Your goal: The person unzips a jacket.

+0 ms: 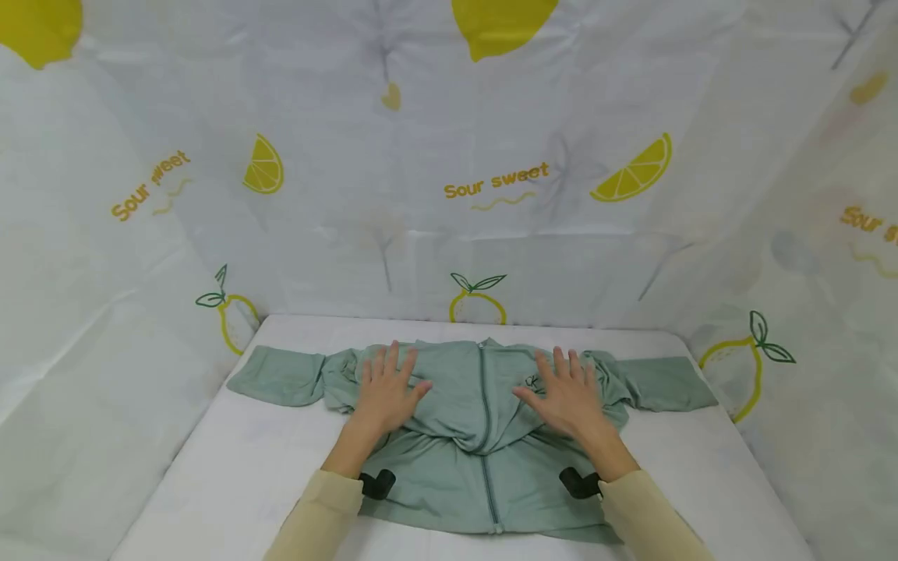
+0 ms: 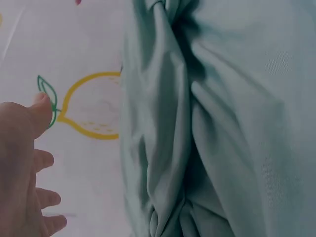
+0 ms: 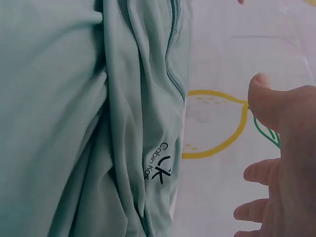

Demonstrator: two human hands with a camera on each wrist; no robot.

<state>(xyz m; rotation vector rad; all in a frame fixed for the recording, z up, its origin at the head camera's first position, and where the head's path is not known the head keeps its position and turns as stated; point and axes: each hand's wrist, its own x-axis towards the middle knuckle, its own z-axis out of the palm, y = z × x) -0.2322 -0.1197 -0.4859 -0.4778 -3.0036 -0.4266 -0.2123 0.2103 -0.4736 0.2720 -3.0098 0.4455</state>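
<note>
A pale green zip-up jacket (image 1: 442,483) lies spread over the white table, its sleeves stretched out to both sides. Its upper part is bunched in folds across the middle, and the zipper (image 1: 486,397) runs down the centre. Over the left half of the upper part is my left hand (image 1: 387,396), palm down with straight, spread fingers. My right hand (image 1: 567,396) mirrors it on the other half, beside a small dark printed logo (image 1: 531,382). That logo (image 3: 160,165) reads larger in the right wrist view, on the folded fabric. Neither hand grips anything.
The white table (image 1: 210,467) has its far edge just beyond the jacket. White cloth (image 1: 421,234) printed with lemons surrounds it at the back and sides. The left sleeve (image 1: 277,376) and right sleeve (image 1: 669,383) reach towards the table's side edges. Dark wrist-camera mounts (image 1: 379,484) show by the cuffs.
</note>
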